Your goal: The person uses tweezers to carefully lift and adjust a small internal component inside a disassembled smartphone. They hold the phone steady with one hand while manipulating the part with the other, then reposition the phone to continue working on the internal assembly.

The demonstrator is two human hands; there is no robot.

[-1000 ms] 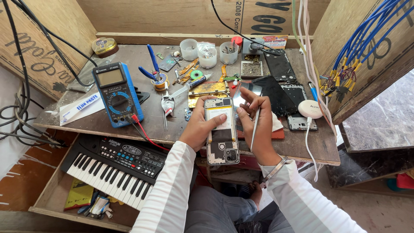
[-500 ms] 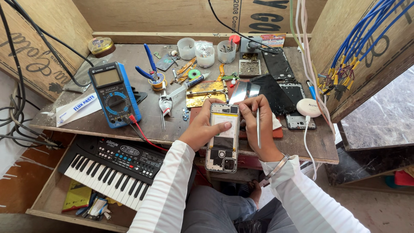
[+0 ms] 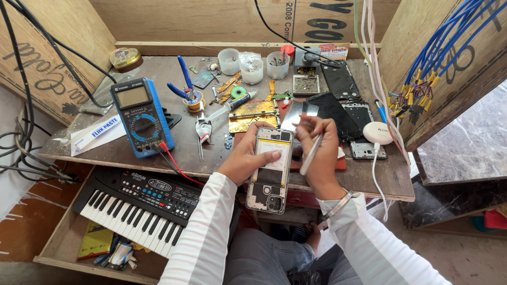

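Observation:
An opened smartphone (image 3: 271, 170) with its back cover off shows its inner parts, camera end toward me. My left hand (image 3: 247, 157) grips its left edge, thumb lying across the battery area. My right hand (image 3: 320, 153) is beside the phone's top right corner, holding a slim silver tool (image 3: 311, 153) like a pen, and its fingertips pinch a thin shiny metal plate (image 3: 297, 115) just above the phone. Both arms wear white sleeves; a metal bangle (image 3: 338, 205) sits on the right wrist.
The worn wooden workbench (image 3: 158, 153) carries a blue multimeter (image 3: 140, 116) with red lead, blue pliers (image 3: 184, 84), tweezers, plastic cups (image 3: 253, 66), gold foil, dark phone panels (image 3: 340, 82) and a white round charger (image 3: 377, 133). A small keyboard (image 3: 141, 205) lies below left. Blue wires (image 3: 430, 68) hang right.
The phone has shifted slightly toward me with my left hand. My right hand moved up to the phone's top corner and now pinches the shiny plate.

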